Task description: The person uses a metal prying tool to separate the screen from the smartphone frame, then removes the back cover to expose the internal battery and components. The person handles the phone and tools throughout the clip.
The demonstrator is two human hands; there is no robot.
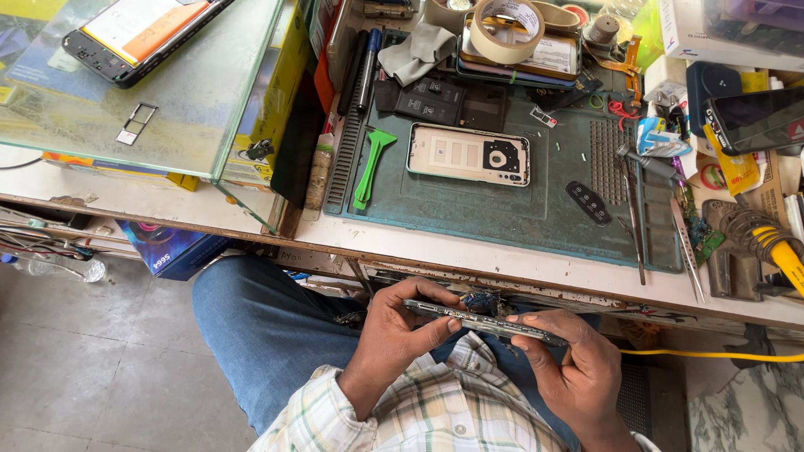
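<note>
Both my hands hold an opened phone body (481,321) edge-on over my lap, below the bench's front edge. My left hand (402,331) grips its left end, thumb along the near side. My right hand (569,360) clasps the right end, fingers curled over the top. On the teal work mat (511,213) lies a pale phone back cover (469,155) with a dark camera cutout, apart from both hands. A green plastic pry tool (370,167) rests at the mat's left edge.
Tweezers (687,247) and a thin metal tool (634,226) lie at the mat's right. A tape roll (507,29) sits on stacked phones at the back. A yellow-handled soldering iron (775,247) stands at right. A glass case (167,92) carries a phone at left.
</note>
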